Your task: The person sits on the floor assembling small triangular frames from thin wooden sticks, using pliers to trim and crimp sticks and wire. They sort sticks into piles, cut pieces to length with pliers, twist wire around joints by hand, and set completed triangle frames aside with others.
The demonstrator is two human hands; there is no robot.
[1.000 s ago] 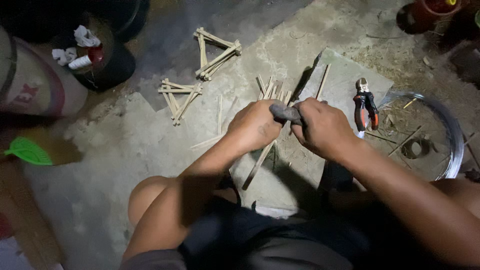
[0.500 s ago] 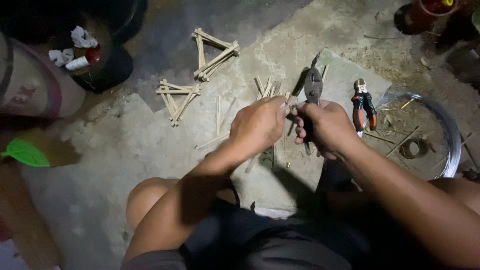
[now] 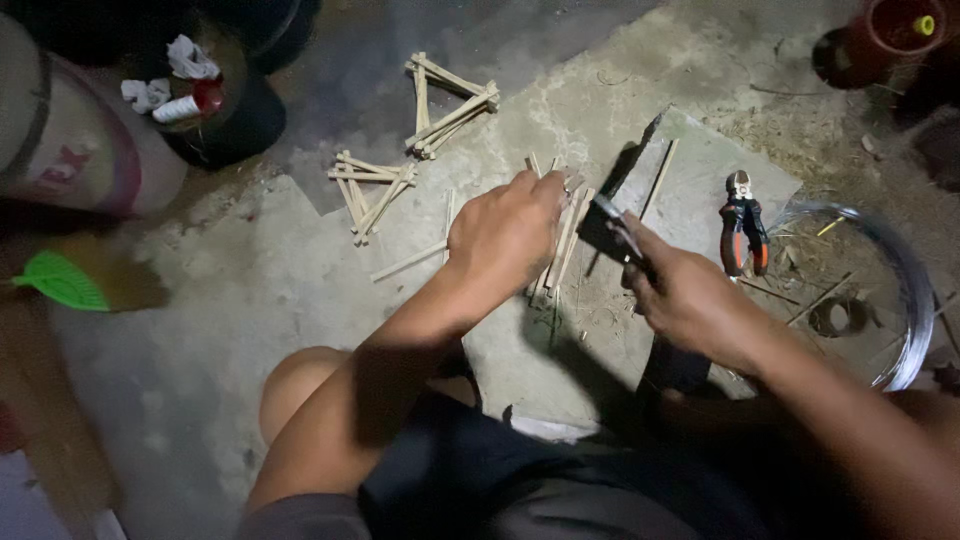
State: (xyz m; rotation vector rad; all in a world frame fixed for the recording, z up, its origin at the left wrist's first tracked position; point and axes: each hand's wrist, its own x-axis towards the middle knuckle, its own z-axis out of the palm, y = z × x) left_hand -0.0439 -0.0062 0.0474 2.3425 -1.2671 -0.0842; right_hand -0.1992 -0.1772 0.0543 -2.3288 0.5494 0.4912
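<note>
Half a second ago the two hands were close together over the sticks; now they are apart. The left hand (image 3: pixel 508 232) has moved down onto the loose bundle of thin pale bamboo sticks (image 3: pixel 562 240) and rests on them with curled fingers, though I cannot tell if it grips one. The right hand (image 3: pixel 690 295) has drawn back toward the body and is closed around the dark handle of a knife (image 3: pixel 618 205), whose flat dark blade points away, over the flat grey stone slab (image 3: pixel 690 190).

Just beyond the right hand lie pliers (image 3: pixel 741 230) with orange and black handles, and further right a coil of shiny wire (image 3: pixel 905 290). Beyond the left hand are two triangle frames (image 3: pixel 450 105) made of tied sticks, on the rough, dusty concrete floor (image 3: pixel 240 300).
</note>
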